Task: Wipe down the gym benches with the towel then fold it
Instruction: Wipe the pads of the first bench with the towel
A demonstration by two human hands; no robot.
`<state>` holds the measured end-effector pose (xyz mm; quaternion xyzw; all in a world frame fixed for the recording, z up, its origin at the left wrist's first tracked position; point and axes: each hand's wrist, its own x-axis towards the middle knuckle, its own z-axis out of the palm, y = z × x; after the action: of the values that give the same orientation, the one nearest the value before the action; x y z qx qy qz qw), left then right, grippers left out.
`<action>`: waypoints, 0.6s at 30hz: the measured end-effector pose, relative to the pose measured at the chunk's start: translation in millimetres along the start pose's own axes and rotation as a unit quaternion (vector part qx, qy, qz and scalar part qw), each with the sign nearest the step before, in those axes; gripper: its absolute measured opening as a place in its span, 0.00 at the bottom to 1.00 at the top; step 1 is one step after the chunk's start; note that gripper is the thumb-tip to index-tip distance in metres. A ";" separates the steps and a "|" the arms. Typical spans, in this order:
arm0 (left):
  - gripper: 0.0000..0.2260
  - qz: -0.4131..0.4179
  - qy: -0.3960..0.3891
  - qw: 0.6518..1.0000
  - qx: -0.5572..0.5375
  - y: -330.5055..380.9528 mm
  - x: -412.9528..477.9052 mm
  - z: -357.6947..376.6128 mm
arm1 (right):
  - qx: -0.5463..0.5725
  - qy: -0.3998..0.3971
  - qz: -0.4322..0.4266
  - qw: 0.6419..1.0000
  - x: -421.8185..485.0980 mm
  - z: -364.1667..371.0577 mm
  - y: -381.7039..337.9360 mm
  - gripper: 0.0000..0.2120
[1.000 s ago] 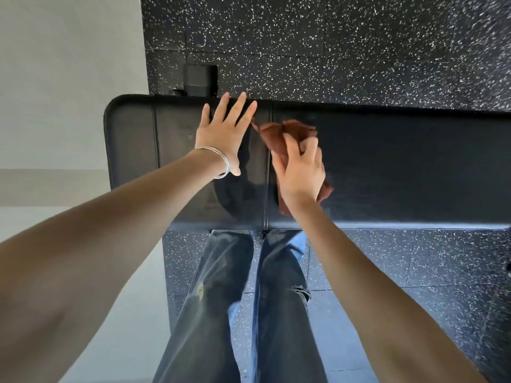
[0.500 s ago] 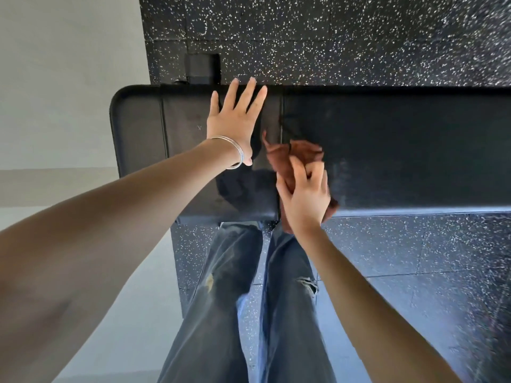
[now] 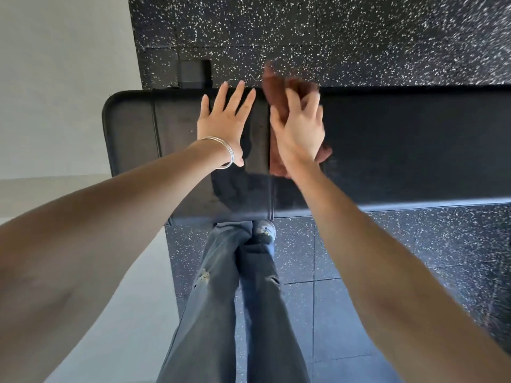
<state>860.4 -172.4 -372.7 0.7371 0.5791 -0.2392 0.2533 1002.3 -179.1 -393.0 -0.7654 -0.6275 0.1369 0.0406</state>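
Observation:
A black padded gym bench [image 3: 414, 147] runs across the view in front of me, glossy, with a seam near its middle. My left hand [image 3: 224, 120], with thin bangles at the wrist, lies flat on the pad left of the seam, fingers spread and straight. A rust-brown towel [image 3: 276, 87] lies bunched on the pad just right of the seam, reaching the bench's far edge. My right hand [image 3: 298, 134] presses down on the towel with its fingers stretched forward; the hand and towel are motion-blurred. Much of the towel is hidden under that hand.
Black speckled rubber flooring [image 3: 359, 37] surrounds the bench. A dark bench foot [image 3: 193, 74] sticks out behind the far left edge. Pale smooth floor [image 3: 55, 78] lies to the left. My legs in blue jeans [image 3: 221, 286] stand against the bench's near side.
My right hand has pushed the towel from the near edge of the pad away to the far edge. My left hand has stayed flat on the pad.

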 end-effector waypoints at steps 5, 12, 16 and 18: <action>0.62 0.003 -0.005 1.000 -0.001 1.1 -2.4 -1.3 | 0.023 0.000 -0.053 0.998 -104.9 1.2 37.9 0.16; 0.57 0.009 -0.022 1.000 0.019 8.1 -6.7 -3.2 | 0.003 -0.035 -0.114 0.993 -58.5 -15.1 58.9 0.16; 0.49 0.008 -0.022 0.999 0.046 17.7 -15.6 2.3 | -0.020 -0.019 -0.042 0.999 13.4 -20.5 64.7 0.20; 0.48 0.010 -0.019 0.998 0.061 24.1 -21.4 7.5 | -0.016 -0.027 -0.048 0.998 24.4 -23.1 70.6 0.20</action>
<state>878.8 -197.9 -362.2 0.7522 0.5513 -0.2851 0.2213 1079.7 -167.6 -391.2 -0.7312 -0.6662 0.1456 0.0173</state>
